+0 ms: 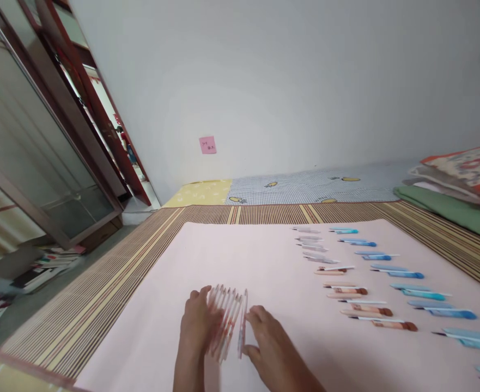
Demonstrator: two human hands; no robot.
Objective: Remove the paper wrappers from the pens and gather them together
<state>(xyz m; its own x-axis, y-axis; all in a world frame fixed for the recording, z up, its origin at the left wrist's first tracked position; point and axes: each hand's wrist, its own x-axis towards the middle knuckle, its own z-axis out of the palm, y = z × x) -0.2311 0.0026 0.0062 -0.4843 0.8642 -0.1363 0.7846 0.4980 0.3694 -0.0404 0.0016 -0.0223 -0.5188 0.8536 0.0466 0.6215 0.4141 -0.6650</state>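
Note:
Several slim white pens with reddish markings [228, 318] lie side by side in a loose fan on the pink sheet [150, 326]. My left hand [196, 321] curls around the left side of this bunch, its fingers closed against the pens; its thumb is partly hidden. At the right edge of the bunch one pen [243, 324] stands a little apart. My right hand [268, 343] has its thumb and fingertips closed on that pen's right side.
Right of my hands lie rows of grouped pens: grey ones [311, 245], brown ones [370, 310] and blue ones [403, 272]. A striped mat [113, 288] lies beneath the sheet. Folded cloths [439, 209] are at the right, a wall [289, 92] behind, and a sliding glass door [39, 136] left.

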